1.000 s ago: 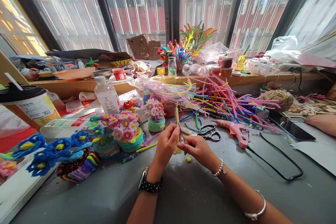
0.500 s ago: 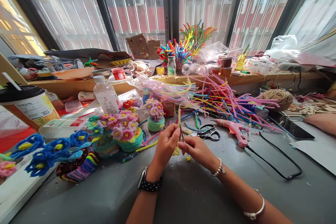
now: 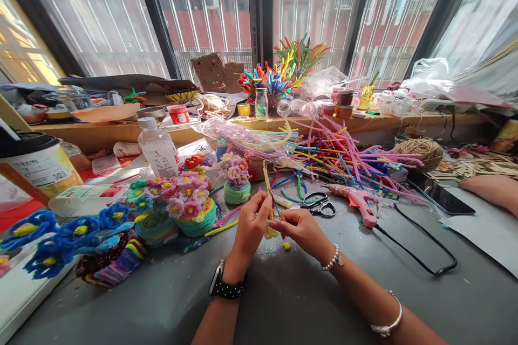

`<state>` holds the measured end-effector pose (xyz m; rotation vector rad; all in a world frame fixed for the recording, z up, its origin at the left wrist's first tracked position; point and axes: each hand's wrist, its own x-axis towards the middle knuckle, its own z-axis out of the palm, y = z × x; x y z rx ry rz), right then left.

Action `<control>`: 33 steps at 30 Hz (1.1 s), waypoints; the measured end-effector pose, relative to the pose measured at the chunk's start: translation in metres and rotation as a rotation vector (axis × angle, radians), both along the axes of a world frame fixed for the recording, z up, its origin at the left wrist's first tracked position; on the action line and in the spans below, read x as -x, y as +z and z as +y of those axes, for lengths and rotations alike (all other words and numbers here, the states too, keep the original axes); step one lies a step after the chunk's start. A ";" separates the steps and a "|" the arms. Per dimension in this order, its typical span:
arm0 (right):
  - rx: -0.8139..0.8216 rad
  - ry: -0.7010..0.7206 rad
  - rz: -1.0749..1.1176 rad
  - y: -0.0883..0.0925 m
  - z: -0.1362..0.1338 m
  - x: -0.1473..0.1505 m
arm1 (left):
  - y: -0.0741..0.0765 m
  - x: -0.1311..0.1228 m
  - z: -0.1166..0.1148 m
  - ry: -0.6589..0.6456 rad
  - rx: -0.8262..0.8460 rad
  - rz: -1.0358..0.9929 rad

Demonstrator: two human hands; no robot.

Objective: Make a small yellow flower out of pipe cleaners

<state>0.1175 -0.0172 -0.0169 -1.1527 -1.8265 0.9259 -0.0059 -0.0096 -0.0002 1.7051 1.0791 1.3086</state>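
Pinched in my left hand [image 3: 254, 222] is a pale yellow pipe cleaner [image 3: 266, 178], its end sticking up above the fingers. My right hand [image 3: 301, 230] is closed close beside it, on a thin dark metal-looking piece [image 3: 277, 206] that slants up towards the left fingertips; its kind is hard to make out. A pale yellow fuzzy piece [image 3: 270, 234] shows below the hands, partly hidden. On the table under them lies a small yellow fuzzy ball [image 3: 287, 246]. Black-handled scissors [image 3: 324, 206] rest just beyond my right hand.
A pink glue gun [image 3: 359, 202] with a black cord lies to the right, near a phone [image 3: 441, 194]. Loose pipe cleaners [image 3: 343, 156] pile up behind. At left stand fuzzy flower pots [image 3: 198, 218], a bottle [image 3: 157, 148] and a cup [image 3: 36, 167]. Another person's arm [image 3: 491, 191] rests at right.
The view has shifted slightly, so everything sits a little further left. My hands stay together; the yellow pipe cleaner's upper end now leans more to the left.
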 end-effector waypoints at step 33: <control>0.112 0.206 0.021 0.003 0.000 -0.008 | 0.004 0.002 -0.002 -0.155 0.094 -0.051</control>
